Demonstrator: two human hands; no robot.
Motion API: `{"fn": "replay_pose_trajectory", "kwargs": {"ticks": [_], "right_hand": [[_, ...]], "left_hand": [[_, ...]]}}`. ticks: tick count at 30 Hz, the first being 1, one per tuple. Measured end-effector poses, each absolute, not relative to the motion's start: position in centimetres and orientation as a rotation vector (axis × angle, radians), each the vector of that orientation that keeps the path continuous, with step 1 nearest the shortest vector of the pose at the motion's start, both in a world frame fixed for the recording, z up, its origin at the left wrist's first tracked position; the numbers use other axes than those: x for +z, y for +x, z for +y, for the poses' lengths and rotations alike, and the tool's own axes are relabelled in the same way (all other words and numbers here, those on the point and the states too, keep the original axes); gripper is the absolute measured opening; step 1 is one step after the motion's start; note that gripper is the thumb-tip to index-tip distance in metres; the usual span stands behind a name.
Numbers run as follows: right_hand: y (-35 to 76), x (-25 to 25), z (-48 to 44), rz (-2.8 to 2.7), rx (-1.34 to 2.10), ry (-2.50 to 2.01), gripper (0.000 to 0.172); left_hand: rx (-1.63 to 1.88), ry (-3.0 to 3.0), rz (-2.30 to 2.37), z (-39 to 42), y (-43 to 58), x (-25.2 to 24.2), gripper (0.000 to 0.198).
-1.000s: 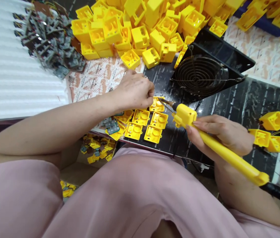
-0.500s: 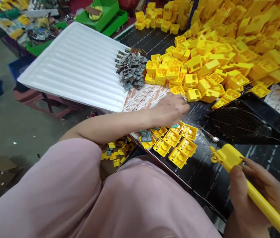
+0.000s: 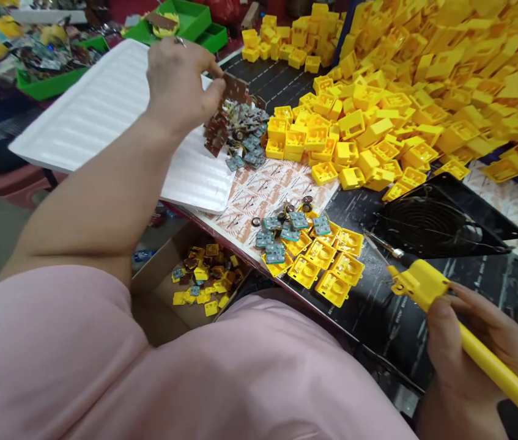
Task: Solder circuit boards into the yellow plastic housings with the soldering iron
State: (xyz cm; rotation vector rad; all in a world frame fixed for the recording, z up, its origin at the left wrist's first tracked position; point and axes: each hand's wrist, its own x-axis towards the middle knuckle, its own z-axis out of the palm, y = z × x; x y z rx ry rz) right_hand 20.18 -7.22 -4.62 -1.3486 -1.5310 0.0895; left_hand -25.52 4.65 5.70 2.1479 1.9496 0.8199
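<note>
My left hand is over the white foam sheet, thumb and forefinger pinched on the edge of a brown circuit board. Below and beside it lies a pile of small grey-green circuit boards with wires. On the right, my right hand is wrapped round a soldering iron with a yellow handle, its metal tip pointing up and left. A yellow plastic case is in the same hand, against the iron. Open yellow cases lie in rows at the table edge, several grey-green boards on or beside them.
A large heap of yellow cases covers the back right. A black fan-like unit stands near the iron's tip. Below the table edge is a cardboard box with yellow and brown pieces. Green trays are at the back.
My left hand has moved from beside the yellow heap, left and back to the board pile, and now pinches a brown board. My right hand has stayed nearly still.
</note>
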Motion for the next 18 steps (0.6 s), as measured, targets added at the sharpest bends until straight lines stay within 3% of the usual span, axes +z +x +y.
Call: {"fn": "replay_pose_trajectory", "kwargs": {"ticks": [4,9,14,18], "right_hand": [[19.8,-4.6,-7.0,-1.516,0.084,-1.223,0.038],[19.6,-3.9,-7.1,-1.523,0.024,-1.108,0.057],[18.0,-1.9,-7.2,-1.495,0.253,-1.116,0.048],[16.3,-0.6,-6.9,-1.588,0.252,-0.978,0.050]], "left_hand": [[0.925,2.058,1.956,2.9,-23.9,5.8,0.046],[1.118,1.870,1.963,3.1,-22.6,6.1,0.029],[0.999,1.909,1.692,3.0,-18.9,5.4,0.019],[0.858,2.205,1.551,1.3,-15.1,5.0,0.019]]}}
